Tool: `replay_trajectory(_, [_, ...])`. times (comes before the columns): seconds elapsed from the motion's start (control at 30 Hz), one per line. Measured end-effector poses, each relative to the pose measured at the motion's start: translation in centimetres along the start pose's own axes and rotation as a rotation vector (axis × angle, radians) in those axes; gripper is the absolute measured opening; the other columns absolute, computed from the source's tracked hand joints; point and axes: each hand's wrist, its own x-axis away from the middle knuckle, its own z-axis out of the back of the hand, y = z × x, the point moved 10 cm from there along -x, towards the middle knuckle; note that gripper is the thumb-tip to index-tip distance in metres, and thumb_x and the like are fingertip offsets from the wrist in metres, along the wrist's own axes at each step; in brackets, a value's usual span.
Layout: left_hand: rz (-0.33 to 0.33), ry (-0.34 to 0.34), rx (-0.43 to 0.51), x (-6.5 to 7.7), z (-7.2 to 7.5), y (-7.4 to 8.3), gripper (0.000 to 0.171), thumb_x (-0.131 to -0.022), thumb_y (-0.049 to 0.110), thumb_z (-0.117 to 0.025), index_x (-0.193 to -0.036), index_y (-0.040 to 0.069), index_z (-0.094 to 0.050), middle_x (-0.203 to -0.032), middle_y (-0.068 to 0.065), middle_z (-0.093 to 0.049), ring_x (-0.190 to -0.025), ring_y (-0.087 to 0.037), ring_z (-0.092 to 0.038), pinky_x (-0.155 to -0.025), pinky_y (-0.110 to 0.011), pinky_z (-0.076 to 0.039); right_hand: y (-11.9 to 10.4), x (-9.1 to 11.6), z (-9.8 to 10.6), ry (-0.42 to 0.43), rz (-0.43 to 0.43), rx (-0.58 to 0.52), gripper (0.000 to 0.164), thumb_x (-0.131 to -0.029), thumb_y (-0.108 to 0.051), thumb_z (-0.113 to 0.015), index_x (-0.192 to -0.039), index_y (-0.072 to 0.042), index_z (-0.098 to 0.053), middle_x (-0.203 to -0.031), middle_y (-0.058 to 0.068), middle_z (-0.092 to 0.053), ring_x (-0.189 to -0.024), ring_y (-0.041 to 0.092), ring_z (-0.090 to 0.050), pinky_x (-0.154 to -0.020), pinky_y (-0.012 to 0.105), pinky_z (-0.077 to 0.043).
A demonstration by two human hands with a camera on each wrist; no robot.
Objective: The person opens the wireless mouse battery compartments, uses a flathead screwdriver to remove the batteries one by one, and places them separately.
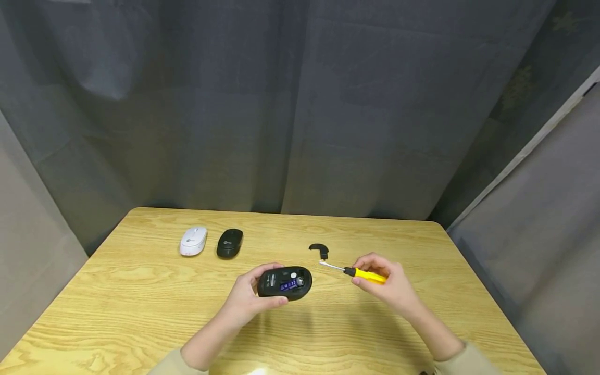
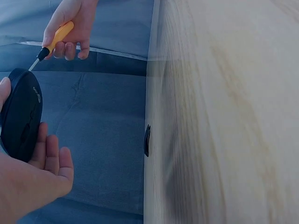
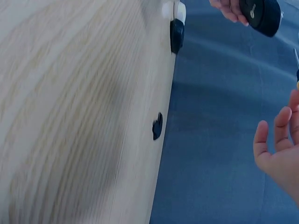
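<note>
My left hand (image 1: pixel 245 298) grips a black computer mouse (image 1: pixel 269 282) by its sides, underside turned up toward the head camera. In its uncovered battery bay lies a purple battery (image 1: pixel 291 284), with a small pale round spot beside it. My right hand (image 1: pixel 391 286) pinches a screwdriver (image 1: pixel 371 275) with a yellow handle and black collar. Its metal shaft (image 1: pixel 332 265) points left toward the mouse, the tip a short way off the mouse's right end. Beyond the tip, a curved black battery cover (image 1: pixel 320 250) lies on the table.
A white mouse (image 1: pixel 193 241) and a second black mouse (image 1: pixel 229 243) stand side by side at the back left of the wooden table (image 1: pixel 140 307). Grey curtains (image 1: pixel 225 114) hang behind the table and along both sides.
</note>
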Motion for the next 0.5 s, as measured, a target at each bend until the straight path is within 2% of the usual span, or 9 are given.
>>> replay_trajectory(0.13, [-0.004, -0.002, -0.006, 0.0, 0.1, 0.0, 0.059, -0.063, 0.011, -0.078, -0.117, 0.014, -0.054, -0.113, -0.01, -0.058, -0.096, -0.022, -0.057, -0.076, -0.027, -0.05, 0.2, 0.1, 1.3, 0.04, 0.014, 0.05, 0.022, -0.073, -0.008, -0.071, -0.092, -0.01, -0.06, -0.085, 0.003, -0.062, -0.071, 0.013, -0.056, -0.063, 0.021, -0.048])
replay_trajectory(0.3, [0.007, -0.001, -0.008, 0.0, 0.3, -0.1, 0.059, -0.063, 0.011, -0.079, -0.116, 0.013, -0.054, -0.113, -0.01, -0.058, -0.096, -0.022, -0.057, -0.077, -0.026, -0.05, 0.5, 0.2, 3.2, 0.108, 0.037, 0.176, 0.02, -0.073, -0.012, -0.072, -0.091, -0.014, -0.062, -0.08, -0.002, -0.061, -0.073, 0.01, -0.055, -0.071, 0.022, -0.045])
replay_trajectory(0.5, [0.024, -0.001, -0.005, 0.0, 0.5, -0.4, 0.061, -0.063, 0.011, -0.079, -0.118, 0.012, -0.054, -0.114, -0.008, -0.058, -0.098, -0.021, -0.056, -0.08, -0.027, -0.048, 2.3, 0.6, 5.3, 0.195, -0.047, 0.296, 0.021, -0.073, -0.021, -0.072, -0.091, -0.018, -0.062, -0.08, -0.004, -0.06, -0.073, 0.008, -0.054, -0.067, 0.019, -0.045])
